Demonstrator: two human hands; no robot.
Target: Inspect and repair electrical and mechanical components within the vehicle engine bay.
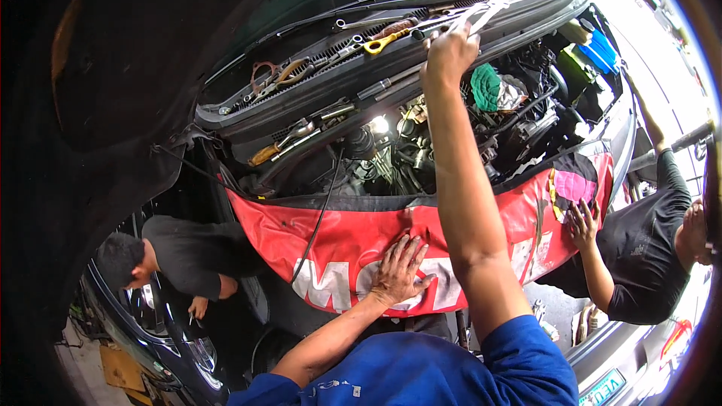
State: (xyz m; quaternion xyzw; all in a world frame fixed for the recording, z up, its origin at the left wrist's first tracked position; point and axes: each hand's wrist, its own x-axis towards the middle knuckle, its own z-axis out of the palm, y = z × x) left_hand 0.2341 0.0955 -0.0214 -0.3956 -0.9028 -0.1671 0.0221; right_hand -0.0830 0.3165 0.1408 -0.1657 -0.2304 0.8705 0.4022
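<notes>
My left hand (402, 271) lies flat with fingers spread on a red fender cover (278, 233) with pale lettering, draped over the car's front edge. My right arm stretches across the engine bay (406, 154) to the cowl below the windshield. There my right hand (453, 53) is closed, its fingertips partly hidden. A pale, shiny, elongated thing (487, 13) extends from its fingers; glare hides its kind. Beside that hand, on the cowl, are a yellow-handled tool (386, 43), several wrenches (350, 46) and pliers (293, 71).
A ratchet (289, 141) and sockets lie along the bay's rear ledge. A green cloth (486, 88) sits among engine parts. One person (188, 256) bends at the left; another (639, 248) leans in from the right, a hand on the cover near a pink cloth (573, 186). The raised hood (113, 105) looms at the left.
</notes>
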